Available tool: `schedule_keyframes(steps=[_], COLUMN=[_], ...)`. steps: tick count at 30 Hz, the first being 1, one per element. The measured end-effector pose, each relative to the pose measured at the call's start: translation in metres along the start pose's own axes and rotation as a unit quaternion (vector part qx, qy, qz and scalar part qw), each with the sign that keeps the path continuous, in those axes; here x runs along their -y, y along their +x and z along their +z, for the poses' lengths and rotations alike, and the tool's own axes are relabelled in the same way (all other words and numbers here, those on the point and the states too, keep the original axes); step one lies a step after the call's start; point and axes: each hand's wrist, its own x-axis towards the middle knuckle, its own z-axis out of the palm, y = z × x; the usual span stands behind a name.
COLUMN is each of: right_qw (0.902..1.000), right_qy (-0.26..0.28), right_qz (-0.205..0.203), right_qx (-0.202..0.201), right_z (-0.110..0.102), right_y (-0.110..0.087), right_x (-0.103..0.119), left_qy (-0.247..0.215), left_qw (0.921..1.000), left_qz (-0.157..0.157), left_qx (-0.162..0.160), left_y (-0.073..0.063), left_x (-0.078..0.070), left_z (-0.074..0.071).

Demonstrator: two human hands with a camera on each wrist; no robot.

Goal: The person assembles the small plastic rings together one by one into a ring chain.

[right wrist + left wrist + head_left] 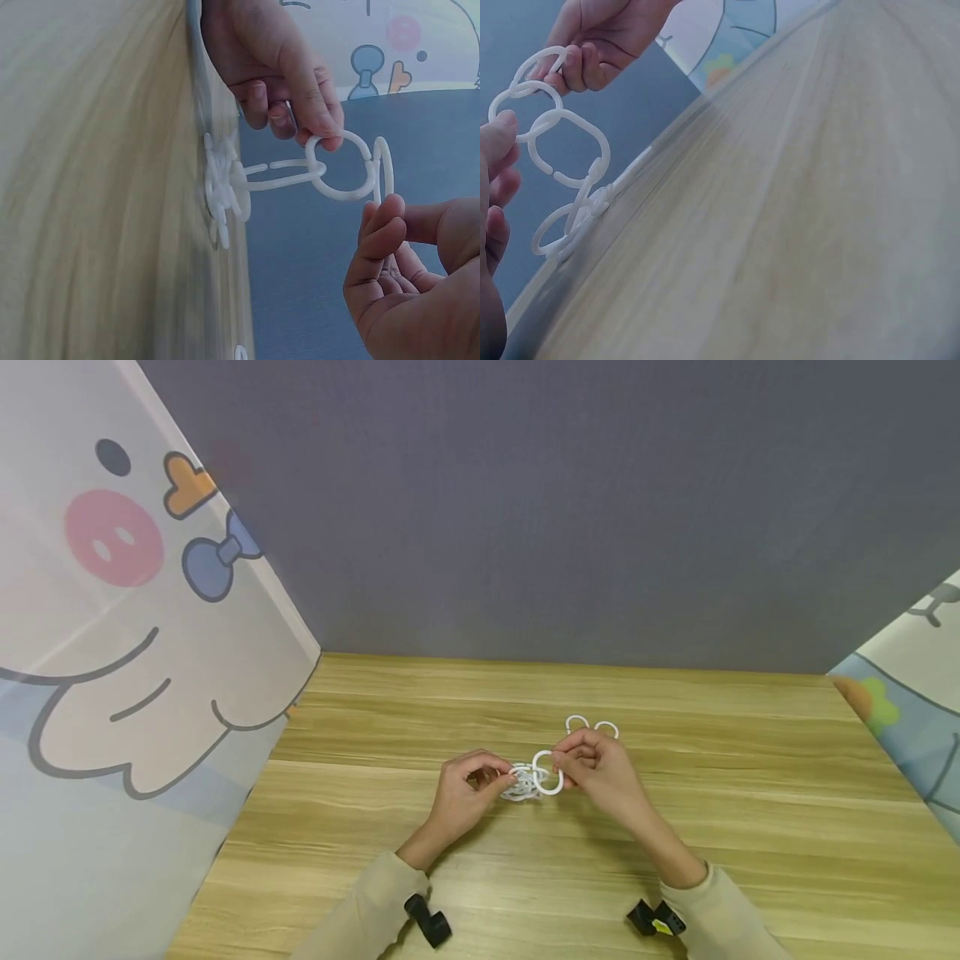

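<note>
White plastic rings are linked into a chain above the wooden table. My left hand pinches one ring between thumb and fingertips. On the other side, my right hand grips the end ring, which is linked through the left one. A third ring hangs from the left hand's ring, with a small gap showing in its rim. Below it, the rest of the chain lies in a tangled pile on the table. Fingers partly cover both held rings.
Behind the right hand, two more white rings lie on the wooden table, partly hidden by that hand. A grey panel stands at the table's back edge, and cartoon-printed sheets flank both sides.
</note>
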Motion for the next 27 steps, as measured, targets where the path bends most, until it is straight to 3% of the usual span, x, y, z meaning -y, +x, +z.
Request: schedule_keyframes(steps=[13, 27], right_qw=[0.9997, 0.9994], right_qy=[-0.018, -0.028], right_qz=[0.001, -0.003], right_qx=[-0.015, -0.021], right_z=[0.0050, 0.0063], right_y=[0.0010, 0.0000], right_x=[-0.0063, -0.0064], left_qy=[-0.002, -0.002], left_qw=[0.9998, 0.9999], left_qz=[0.006, 0.005], left_qx=[0.017, 0.015], left_y=[0.0004, 0.0001], left_x=[-0.0005, -0.0020], left_z=[-0.0013, -0.0012])
